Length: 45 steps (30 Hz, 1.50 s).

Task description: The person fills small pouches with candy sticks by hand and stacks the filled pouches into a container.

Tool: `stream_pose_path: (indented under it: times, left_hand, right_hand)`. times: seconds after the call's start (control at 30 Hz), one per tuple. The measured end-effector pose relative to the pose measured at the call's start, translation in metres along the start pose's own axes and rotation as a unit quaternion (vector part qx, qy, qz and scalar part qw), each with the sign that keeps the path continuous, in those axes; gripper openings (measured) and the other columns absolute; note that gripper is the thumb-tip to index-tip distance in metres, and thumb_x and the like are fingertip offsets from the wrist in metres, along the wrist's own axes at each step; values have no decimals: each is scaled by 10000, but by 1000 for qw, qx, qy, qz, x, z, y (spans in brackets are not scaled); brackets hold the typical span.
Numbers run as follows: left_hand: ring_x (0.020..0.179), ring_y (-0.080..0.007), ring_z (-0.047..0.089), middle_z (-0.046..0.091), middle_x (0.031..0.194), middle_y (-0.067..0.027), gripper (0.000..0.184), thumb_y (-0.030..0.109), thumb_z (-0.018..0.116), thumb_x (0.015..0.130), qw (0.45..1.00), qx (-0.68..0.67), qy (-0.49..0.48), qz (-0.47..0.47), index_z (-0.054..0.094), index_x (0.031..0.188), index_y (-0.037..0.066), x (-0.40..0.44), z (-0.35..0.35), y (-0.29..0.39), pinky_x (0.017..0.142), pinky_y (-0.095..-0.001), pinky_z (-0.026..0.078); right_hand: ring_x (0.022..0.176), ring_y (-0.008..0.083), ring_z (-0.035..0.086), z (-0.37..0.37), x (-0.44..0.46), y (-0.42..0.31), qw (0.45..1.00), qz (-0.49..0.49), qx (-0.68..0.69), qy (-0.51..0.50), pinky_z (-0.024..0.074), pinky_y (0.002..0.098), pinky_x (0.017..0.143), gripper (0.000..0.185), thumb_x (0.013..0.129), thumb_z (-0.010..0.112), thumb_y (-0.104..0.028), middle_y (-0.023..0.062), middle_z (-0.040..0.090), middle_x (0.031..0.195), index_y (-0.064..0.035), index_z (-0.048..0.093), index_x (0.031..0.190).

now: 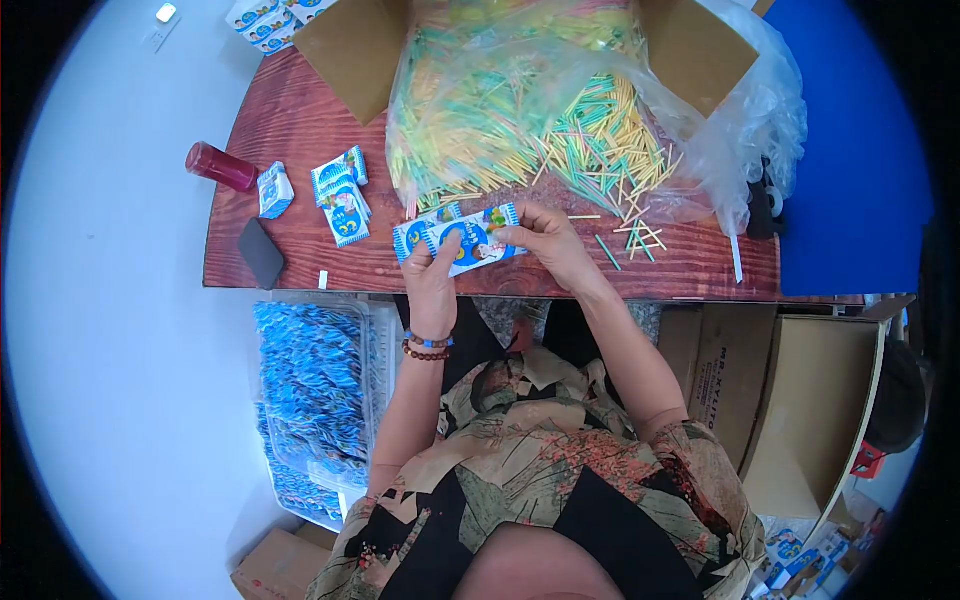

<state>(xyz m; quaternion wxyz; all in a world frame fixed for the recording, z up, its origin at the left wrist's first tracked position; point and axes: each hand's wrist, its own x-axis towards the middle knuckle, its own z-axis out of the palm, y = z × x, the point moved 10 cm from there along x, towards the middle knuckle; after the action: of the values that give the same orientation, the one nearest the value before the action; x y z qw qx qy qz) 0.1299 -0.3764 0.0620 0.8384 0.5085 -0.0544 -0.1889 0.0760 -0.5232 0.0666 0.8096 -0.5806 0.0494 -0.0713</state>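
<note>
Between my two hands, above the table's front edge, is a blue and white printed packet. My left hand pinches its left part with the thumb on top, and a second similar packet shows behind it at the left. With thumb and fingers my right hand grips the packet's right end. Several like packets lie loosely stacked to the left. Beyond my hands, thin yellow, green and pink sticks spill from a clear plastic bag.
The bag comes out of an open cardboard box. At the left of the wooden table are a red cup, a small white-blue pack and a dark flat object. Below stands a clear tub of blue packets; cartons stand right.
</note>
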Motion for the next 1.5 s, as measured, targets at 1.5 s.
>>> stream_pose_path:
  times: [1.5]
  left_hand:
    - [914,-148,648,665,1000,-40,146,149,591,931,985,-109,48,-123,635,1011,35,-23,0,-39,843,-338,525]
  right_hand:
    - [813,321,621,-135,-62,-86,806,-103,-541,218,481,360,681,196,835,624,-101,170,625,897,7,620,999]
